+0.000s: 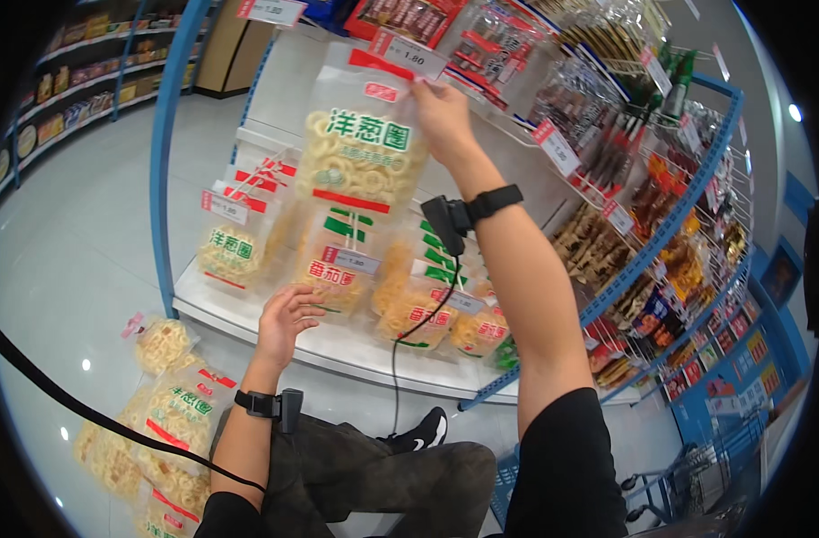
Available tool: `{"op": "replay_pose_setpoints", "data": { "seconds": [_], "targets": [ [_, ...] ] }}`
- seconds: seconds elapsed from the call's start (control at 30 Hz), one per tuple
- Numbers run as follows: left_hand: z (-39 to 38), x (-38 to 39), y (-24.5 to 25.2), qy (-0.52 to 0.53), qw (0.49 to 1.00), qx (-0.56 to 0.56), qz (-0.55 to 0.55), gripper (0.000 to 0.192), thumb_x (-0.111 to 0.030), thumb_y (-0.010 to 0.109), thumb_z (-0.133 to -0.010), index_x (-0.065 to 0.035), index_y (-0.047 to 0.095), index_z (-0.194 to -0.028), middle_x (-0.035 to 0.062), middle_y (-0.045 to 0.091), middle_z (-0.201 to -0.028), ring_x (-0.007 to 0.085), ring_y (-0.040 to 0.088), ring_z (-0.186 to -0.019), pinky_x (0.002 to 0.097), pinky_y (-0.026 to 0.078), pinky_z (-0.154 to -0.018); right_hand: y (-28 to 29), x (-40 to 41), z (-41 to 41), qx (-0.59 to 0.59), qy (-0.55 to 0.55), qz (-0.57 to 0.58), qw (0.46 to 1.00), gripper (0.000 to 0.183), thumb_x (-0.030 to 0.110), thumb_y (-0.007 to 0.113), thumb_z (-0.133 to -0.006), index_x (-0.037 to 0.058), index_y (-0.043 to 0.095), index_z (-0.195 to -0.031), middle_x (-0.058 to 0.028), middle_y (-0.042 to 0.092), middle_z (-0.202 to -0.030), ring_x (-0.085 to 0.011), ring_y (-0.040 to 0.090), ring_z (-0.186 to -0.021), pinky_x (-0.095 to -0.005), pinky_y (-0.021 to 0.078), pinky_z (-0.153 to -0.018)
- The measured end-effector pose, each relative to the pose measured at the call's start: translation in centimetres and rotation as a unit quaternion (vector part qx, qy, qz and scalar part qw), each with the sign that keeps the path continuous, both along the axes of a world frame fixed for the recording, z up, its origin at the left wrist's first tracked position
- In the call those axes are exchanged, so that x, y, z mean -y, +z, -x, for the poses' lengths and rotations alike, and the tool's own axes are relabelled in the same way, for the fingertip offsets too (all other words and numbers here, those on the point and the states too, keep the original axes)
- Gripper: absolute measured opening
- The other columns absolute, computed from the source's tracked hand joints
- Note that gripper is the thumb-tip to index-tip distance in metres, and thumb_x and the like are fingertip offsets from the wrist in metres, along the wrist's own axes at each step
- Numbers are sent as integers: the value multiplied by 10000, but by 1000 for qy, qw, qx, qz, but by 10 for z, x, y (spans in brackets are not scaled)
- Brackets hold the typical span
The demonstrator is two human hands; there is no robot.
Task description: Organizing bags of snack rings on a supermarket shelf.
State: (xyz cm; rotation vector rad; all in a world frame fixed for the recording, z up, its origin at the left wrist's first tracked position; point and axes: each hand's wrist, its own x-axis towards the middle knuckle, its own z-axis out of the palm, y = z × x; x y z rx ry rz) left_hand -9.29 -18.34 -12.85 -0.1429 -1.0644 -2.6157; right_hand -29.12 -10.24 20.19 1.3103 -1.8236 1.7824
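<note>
My right hand pinches the upper right edge of a clear bag of ring-shaped snacks. This bag has red bands and green lettering, and it is upright in front of the rack, just below a price tag. Lower down, my left hand holds nothing, its fingers apart beside a hanging snack bag with red lettering. Further left, similar bags with green lettering hang on a hook. More orange-tinted ring bags hang to the right over the white bottom shelf.
Several loose snack bags are piled on the tiled floor at my left. A blue upright bounds the rack's left side. Packed snacks fill the right-hand racks. A black cable crosses at left; a cart stands lower right.
</note>
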Motion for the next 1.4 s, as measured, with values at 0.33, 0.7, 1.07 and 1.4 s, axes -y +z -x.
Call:
{"op": "replay_pose_setpoints", "data": {
  "seconds": [0.33,0.7,1.07,1.4],
  "targets": [
    [3,-7,0,4,999,44,16,366,-371,462,-964,-46,605,-1053,104,686,-963,200,652,-877,326,482,-770,13,-3,21,-69,-131,12,989,235,198,633,-973,-30,683,-1007,-50,680,-921,-108,583,-779,-271,469,-720],
    [4,-8,-3,-6,997,66,30,228,-303,506,-949,-103,611,-979,70,698,-889,151,660,-788,270,486,-694,10,-4,25,-30,-153,-1,988,215,162,694,-914,-49,707,-954,-72,708,-875,-102,603,-749,-275,473,-670],
    [5,-15,-2,-2,990,115,85,236,-298,530,-932,-84,624,-962,63,690,-864,131,657,-755,258,483,-670,14,17,6,-102,-154,82,979,181,91,708,-888,-53,716,-996,-80,727,-932,-105,641,-822,-269,500,-732],
    [9,-17,-6,3,987,114,112,239,-296,512,-934,-84,623,-947,59,691,-852,132,650,-740,269,476,-667,18,15,3,-134,-247,60,958,138,66,714,-853,-41,739,-936,-75,735,-855,-104,642,-739,-279,498,-664]
  ]
}}
